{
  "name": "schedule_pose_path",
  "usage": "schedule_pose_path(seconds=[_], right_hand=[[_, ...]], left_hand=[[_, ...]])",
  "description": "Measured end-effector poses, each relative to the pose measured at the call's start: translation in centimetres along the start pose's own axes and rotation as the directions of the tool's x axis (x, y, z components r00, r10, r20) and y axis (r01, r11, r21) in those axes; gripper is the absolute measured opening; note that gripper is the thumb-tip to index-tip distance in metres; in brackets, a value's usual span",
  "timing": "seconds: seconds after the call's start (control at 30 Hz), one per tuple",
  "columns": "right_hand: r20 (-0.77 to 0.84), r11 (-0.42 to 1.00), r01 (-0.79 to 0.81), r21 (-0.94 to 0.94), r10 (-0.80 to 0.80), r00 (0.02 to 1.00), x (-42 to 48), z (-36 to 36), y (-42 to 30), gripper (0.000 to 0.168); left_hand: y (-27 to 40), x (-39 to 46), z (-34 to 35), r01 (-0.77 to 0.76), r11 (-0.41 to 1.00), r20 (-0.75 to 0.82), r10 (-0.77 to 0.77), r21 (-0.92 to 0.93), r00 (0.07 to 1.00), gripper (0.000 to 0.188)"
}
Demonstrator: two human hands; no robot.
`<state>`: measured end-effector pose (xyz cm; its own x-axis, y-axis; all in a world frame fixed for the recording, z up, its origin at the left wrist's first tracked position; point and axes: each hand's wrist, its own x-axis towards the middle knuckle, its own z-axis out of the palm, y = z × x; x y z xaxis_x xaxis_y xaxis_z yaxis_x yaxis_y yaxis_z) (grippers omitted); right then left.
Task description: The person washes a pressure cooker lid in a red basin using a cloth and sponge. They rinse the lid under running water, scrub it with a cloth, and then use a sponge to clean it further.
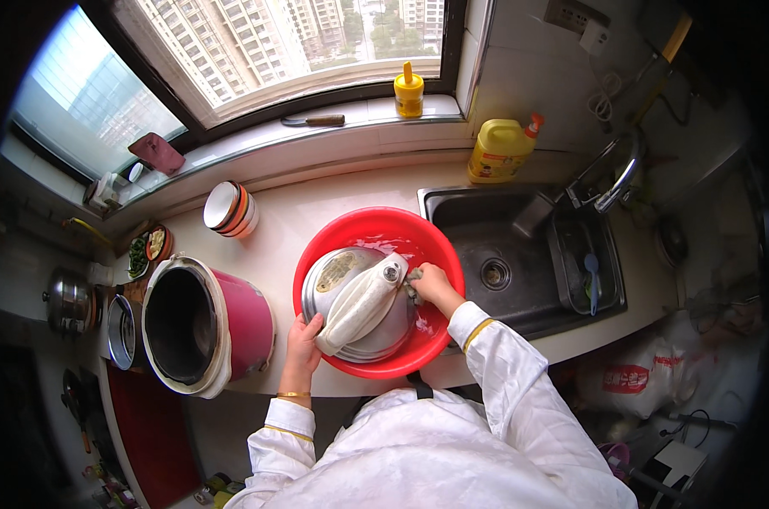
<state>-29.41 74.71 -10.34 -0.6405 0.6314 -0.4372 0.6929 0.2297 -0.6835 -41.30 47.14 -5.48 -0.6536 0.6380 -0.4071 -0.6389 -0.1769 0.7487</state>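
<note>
A red plastic basin (448, 254) stands on the counter in front of me, with some water in it. Tilted inside it is a round metal pot lid (333, 270) with a long white handle piece (359, 305) across its top. My left hand (303, 347) grips the near left end of that handle piece, thumb on top. In my right hand (434, 286) is a greyish-green cleaning cloth (415, 285), pressed near the lid's right side by the handle's far end. The fingers partly cover the cloth.
Left of the basin sits a red electric cooker body (244, 318), its dark inside showing. Stacked bowls (231, 210) stand behind. On the right are a steel sink (460, 216), a chrome faucet (620, 181) and a yellow detergent jug (495, 153). A knife (314, 120) lies on the windowsill.
</note>
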Motion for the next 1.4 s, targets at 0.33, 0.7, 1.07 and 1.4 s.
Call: schedule_pose_path(seconds=[0.33, 0.7, 1.07, 1.4], right_hand=[[-0.115, 0.69, 0.72, 0.071, -0.711, 0.694, -4.3, 0.3, -9.7, 0.023], [0.014, 0.897, 0.344, -0.277, -0.355, 0.935, 3.0, 1.2, -8.7, 0.023], [-0.01, 0.873, 0.404, -0.274, -0.422, 0.906, 2.9, 1.5, -8.6, 0.019], [0.143, 0.738, 0.63, -0.241, -0.616, 0.775, 3.1, 0.6, -7.2, 0.021]], left_hand=[[-0.1, -0.3, 0.1, -0.014, 1.0, 0.006, 0.014, 0.023, 1.0, 0.03], [-1.0, 0.1, -1.1, -0.028, 0.999, 0.033, 0.028, -0.02, 0.999, 0.032], [-0.6, -0.3, -0.5, -0.046, 0.999, 0.039, 0.046, -0.008, 0.998, 0.036], [-0.6, -0.2, -0.1, -0.044, 0.999, 0.028, 0.043, 0.019, 0.999, 0.034]])
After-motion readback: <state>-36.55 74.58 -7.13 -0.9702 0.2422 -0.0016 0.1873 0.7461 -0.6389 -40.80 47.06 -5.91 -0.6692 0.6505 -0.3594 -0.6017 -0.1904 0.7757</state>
